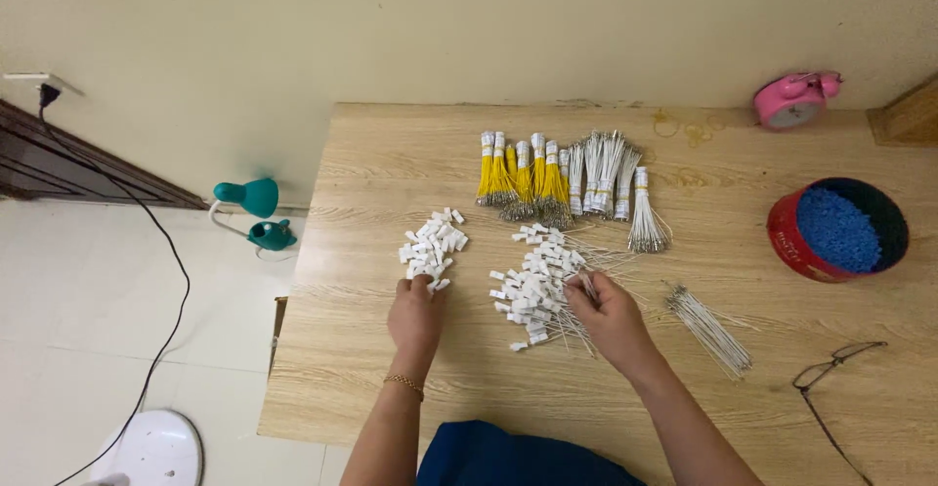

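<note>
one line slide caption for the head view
Two hands sort white clips and wire ties on a wooden table.

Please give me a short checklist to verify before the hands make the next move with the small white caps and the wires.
1. Left hand touches the pile of white caps: ok.
2. Right hand is on the capped wires: ok.
3. Whether the left grip holds a cap: cannot tell.
4. Loose wire bunch lies near the right hand: ok.
5. Yellow and white bundles lie apart from both hands: ok.
</note>
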